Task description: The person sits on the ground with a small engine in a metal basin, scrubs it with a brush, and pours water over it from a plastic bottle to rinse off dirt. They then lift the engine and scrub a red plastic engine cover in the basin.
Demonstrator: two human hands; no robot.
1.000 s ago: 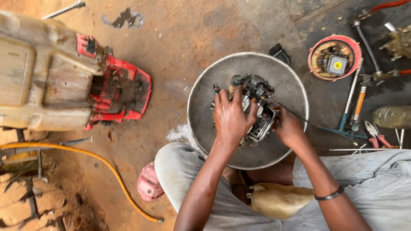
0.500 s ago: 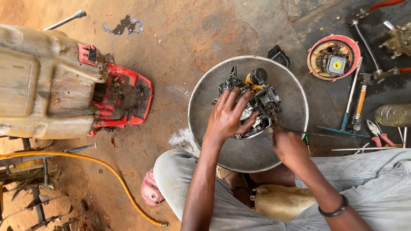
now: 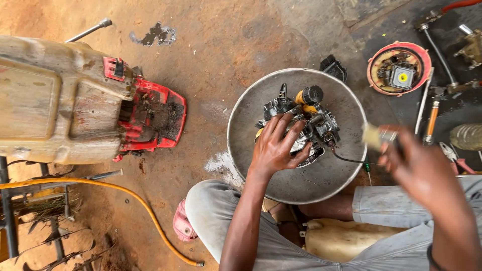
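- Far left, one big dirty tan tank lies on the dirt. One red machine frame sticks out of its side. The frame is open on top, so its dark, oily inside shows.
- One yellow hose curves over the ground below the tank, well apart from the person.
- One pink sandal sits just beside the person's knee.
- In the middle, one round metal basin rests on the ground in front of the knees. It looks like a tray that keeps small parts from getting lost in the dirt.
- One small black engine sits inside the basin, with one yellow and black cap on top.
- The left hand lies on the engine with its fingers spread wide, pressing it down so it stays put.
- One cream jug rests between the person's legs.
- The right hand is up in the air over the basin's right edge. It is blurry. It pinches something small and pale, maybe a brush, but I cannot tell which.
- One round red part lies on the dark floor at the upper right.
- One screwdriver with an orange handle lies beside it, near a few more tools.
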